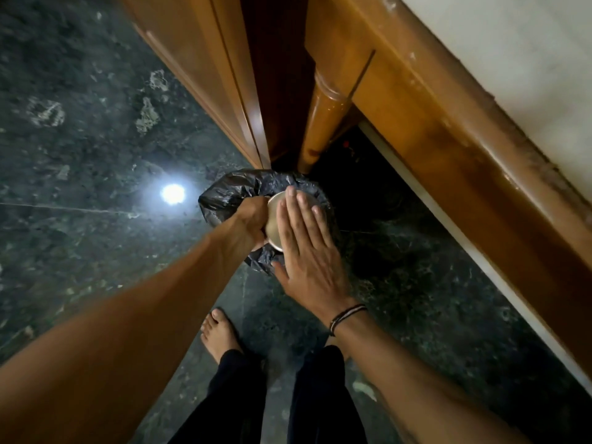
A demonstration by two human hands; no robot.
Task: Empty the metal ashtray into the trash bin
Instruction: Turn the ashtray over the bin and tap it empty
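The round metal ashtray (275, 216) is held upside down over the trash bin (230, 190), which is lined with a black plastic bag and stands on the dark floor. My left hand (248, 221) grips the ashtray's left rim. My right hand (304, 248) lies flat with fingers extended on the ashtray's upturned bottom, covering most of it. The inside of the bin and whatever the ashtray held are hidden beneath the ashtray and hands.
A wooden cabinet (205, 75) stands behind the bin on the left. A wooden table leg (323, 123) and frame (448, 129) rise on the right, with a dark gap under it. My bare foot (219, 334) stands on the green marble floor (80, 155).
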